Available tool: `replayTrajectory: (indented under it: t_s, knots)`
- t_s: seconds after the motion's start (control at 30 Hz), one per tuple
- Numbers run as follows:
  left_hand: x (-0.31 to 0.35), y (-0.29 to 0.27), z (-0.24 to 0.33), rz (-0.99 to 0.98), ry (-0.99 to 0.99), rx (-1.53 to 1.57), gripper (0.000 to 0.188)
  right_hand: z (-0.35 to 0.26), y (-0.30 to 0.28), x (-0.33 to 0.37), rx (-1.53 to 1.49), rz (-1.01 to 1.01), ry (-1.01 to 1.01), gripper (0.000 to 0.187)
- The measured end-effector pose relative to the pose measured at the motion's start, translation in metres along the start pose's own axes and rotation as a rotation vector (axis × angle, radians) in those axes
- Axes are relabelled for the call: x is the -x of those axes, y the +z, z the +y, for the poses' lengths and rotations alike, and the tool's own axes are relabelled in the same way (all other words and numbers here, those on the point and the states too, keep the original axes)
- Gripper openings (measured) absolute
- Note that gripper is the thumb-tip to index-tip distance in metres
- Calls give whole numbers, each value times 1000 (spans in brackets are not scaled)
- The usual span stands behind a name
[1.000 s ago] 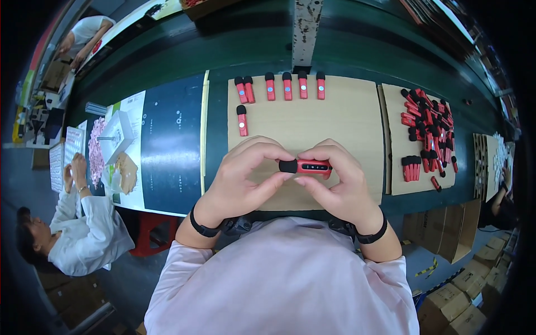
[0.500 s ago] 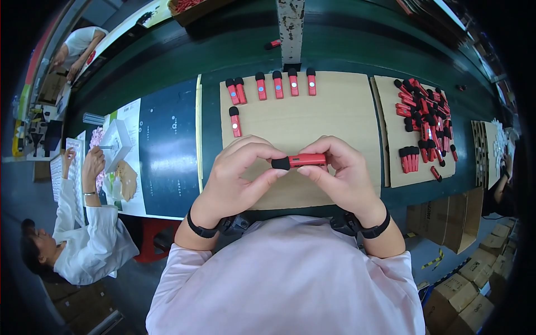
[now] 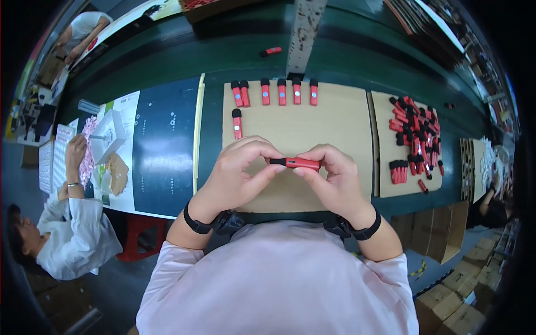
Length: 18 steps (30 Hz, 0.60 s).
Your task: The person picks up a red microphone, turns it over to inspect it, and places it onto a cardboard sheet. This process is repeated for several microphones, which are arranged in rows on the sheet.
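A small red microphone [image 3: 301,163] with a black foam tip lies level between my two hands, above a brown cardboard sheet [image 3: 312,125]. My left hand [image 3: 237,173] pinches the black foam end between thumb and forefinger. The red body's other end is gripped by the thumb and fingers of my right hand [image 3: 338,178]. A dark slot shows on the body's upward side. Along the sheet's far edge stand several like microphones [image 3: 281,92], foam ends away from me, with blue or white round dots. Another microphone [image 3: 237,124] lies nearer, at the sheet's left side.
On a second cardboard sheet [image 3: 385,111] at right is a heap of red microphones [image 3: 416,131]. One loose microphone [image 3: 271,52] lies beyond, near a metal post [image 3: 306,36]. A co-worker [image 3: 67,234] sits at left beside a white tray [image 3: 109,137]. Cartons [image 3: 435,223] stand at lower right.
The view has shifted slightly, so the surroundings sit differently in the picture. My left fingertips now cover more of the foam tip. Both hands still hold the microphone.
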<state>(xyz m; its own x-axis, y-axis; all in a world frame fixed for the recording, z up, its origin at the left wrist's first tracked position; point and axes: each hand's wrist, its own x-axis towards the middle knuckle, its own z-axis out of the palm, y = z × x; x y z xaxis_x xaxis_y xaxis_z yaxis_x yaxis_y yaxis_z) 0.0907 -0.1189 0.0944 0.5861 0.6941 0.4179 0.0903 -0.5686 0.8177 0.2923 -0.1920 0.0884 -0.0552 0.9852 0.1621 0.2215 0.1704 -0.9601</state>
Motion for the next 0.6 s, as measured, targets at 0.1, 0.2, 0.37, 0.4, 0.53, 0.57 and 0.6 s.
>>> replayTrajectory:
  t_s: [0.1,0.2,0.37,0.4,0.53,0.57,0.6]
  knots:
    - [2,-1,-6,-17,-14,-11,17,-3,0,-4,48,-46,31,17]
    - [1,-10,-6,-57,20,-81,18,-12,-5,-11,66,-116,91,15]
    - [-3,-16,-7,-165,156,-216,22,-19,-18,-22,-6,-355,286,11]
    - [-4,-17,-8,-187,180,-220,23,-18,-20,-25,-38,-427,337,10]
    - [-8,-29,-15,-34,124,-269,25,-9,-36,-42,58,-357,385,13]
    - [-9,-35,-22,-32,125,-266,25,-4,-44,-51,62,-356,387,13]
    - [-8,-44,-33,28,64,-218,24,2,-52,-63,125,-301,408,16]
